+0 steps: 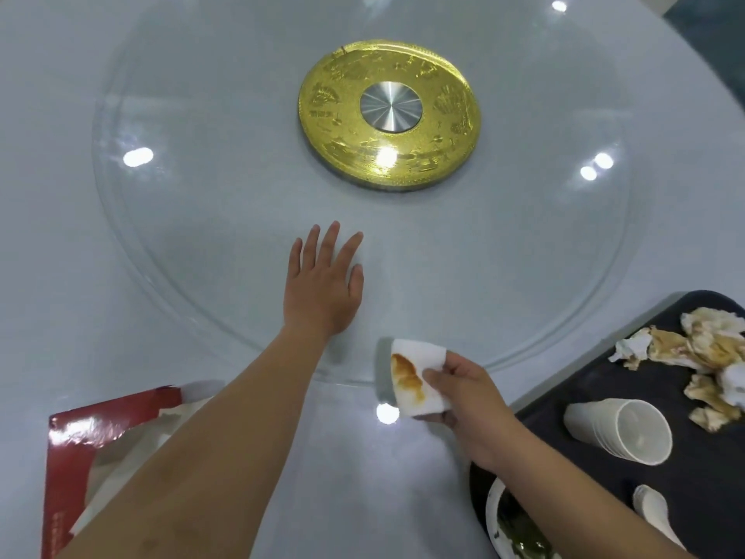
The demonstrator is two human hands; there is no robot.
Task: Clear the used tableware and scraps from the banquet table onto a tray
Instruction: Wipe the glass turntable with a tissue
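Pale banquet table (60, 115) spreads wide around one glass turntable (201, 236); left hand (322, 292) lies flat on the glass, fingers spread, holding nothing; right hand (471, 401) pinches one stained napkin (419, 369) over the turntable's near rim; one dark tray (693, 498) at the right edge carries soiled tissues (709, 340), one tipped cup stack (604, 425), one plate (494, 514).
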